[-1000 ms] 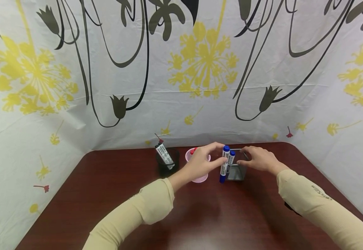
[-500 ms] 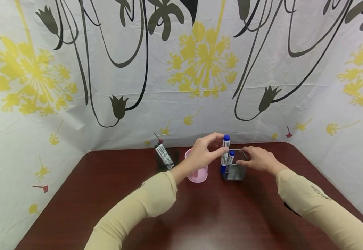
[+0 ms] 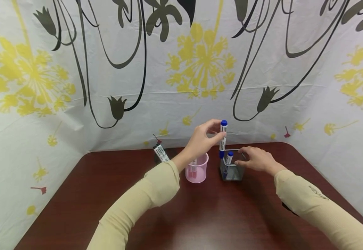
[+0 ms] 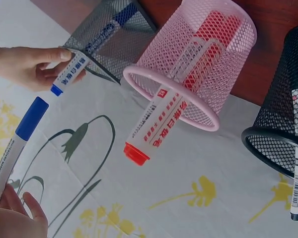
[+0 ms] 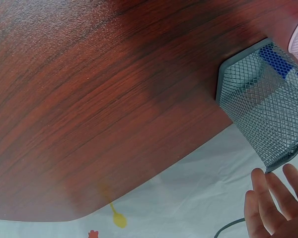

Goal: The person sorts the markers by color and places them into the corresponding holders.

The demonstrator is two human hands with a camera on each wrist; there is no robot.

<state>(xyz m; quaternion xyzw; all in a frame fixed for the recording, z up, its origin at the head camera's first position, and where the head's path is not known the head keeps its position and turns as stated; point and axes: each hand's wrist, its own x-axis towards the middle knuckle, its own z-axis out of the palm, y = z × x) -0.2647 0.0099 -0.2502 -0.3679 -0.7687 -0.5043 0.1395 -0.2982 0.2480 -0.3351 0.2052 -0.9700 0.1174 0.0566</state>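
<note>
A blue whiteboard marker (image 3: 223, 139) stands nearly upright, pinched by my left hand (image 3: 202, 140) between thumb and fingers. Its lower blue end is just above the back left of the square dark mesh pen holder (image 3: 232, 172). Inside that holder leans another blue whiteboard marker (image 3: 229, 159), cap up; it also shows in the left wrist view. My right hand (image 3: 257, 159) holds the holder's rim at the right side, thumb toward the front; the fingertips (image 5: 258, 178) meet the rim in the right wrist view.
Left of the holder stands a pink mesh pen cup (image 3: 200, 173) with red whiteboard markers (image 4: 156, 119). Farther left is a black mesh pen cup (image 4: 278, 119) with black markers (image 3: 161, 152), partly hidden by my left arm. A patterned cloth (image 3: 156, 121) hangs behind the brown table (image 3: 200, 215).
My left hand has raised the blue whiteboard marker from beside the holder's front left to above its rim. The right hand has stayed at the holder.
</note>
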